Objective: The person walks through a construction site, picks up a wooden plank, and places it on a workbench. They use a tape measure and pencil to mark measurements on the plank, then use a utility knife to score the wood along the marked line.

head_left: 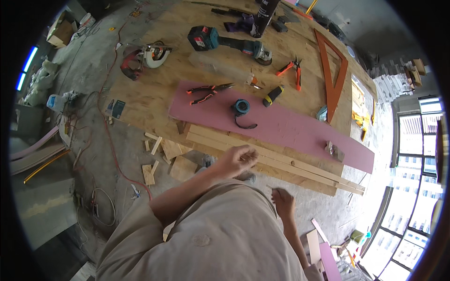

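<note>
My left hand [238, 160], its fingers curled in, hovers at the near edge of two long pale wooden strips [307, 169]. Whether anything lies in that curl is hidden. Lower and to the right, my right hand [284, 202] is closed; a thin sliver seems to stick out by its fingertips, too small to name. Beyond the strips a long pink board [293, 129] lies across the plywood table [154, 100]. On the board rest a blue tape measure [241, 107], black-and-orange pliers [206, 92] and a yellow-and-black tool [273, 96].
Farther back lie a cordless angle grinder [234, 44], a circular saw [150, 57], open needle-nose pliers [295, 72] and an orange triangular frame [323, 58]. Wood offcuts [183, 167] clutter the left near side. A red cord [108, 140] runs along the floor.
</note>
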Tool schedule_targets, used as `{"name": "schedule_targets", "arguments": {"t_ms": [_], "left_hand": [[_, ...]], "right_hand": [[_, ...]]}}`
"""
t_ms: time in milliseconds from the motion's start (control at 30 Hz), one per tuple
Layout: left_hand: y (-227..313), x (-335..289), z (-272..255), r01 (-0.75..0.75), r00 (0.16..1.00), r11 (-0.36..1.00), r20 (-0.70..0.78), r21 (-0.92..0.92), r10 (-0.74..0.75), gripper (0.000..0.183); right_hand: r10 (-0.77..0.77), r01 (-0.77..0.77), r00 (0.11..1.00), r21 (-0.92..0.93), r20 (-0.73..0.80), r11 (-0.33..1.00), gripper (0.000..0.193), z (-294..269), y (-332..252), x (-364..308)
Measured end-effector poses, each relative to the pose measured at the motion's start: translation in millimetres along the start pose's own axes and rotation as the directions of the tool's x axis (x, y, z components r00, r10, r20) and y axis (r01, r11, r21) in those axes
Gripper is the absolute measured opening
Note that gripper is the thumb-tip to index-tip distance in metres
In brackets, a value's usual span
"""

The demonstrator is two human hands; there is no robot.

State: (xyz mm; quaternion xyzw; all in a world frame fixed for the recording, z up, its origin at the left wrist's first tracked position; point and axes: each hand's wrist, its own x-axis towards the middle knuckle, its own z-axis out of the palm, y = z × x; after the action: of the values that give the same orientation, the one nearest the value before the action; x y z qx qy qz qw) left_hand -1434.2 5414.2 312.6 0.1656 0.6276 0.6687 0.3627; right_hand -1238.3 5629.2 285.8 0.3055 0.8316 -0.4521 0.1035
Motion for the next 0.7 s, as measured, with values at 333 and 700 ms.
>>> {"name": "schedule_targets", "arguments": {"t_ms": [333,700], "left_hand": [[-52,4,-59,0.094,0.994,0.996,-0.051,0.008,-0.094,0.014],[-43,61,-77,-0.043,0.993,0.861,-0.071,0.507,0.091,0.018]], "right_hand": [[0.460,-0.483,0.872,0.142,0.169,0.864,0.029,94,245,-193],[0.589,-0.612,0.790,0.151,0.171,0.777,0.028,110,149,-167]]}}
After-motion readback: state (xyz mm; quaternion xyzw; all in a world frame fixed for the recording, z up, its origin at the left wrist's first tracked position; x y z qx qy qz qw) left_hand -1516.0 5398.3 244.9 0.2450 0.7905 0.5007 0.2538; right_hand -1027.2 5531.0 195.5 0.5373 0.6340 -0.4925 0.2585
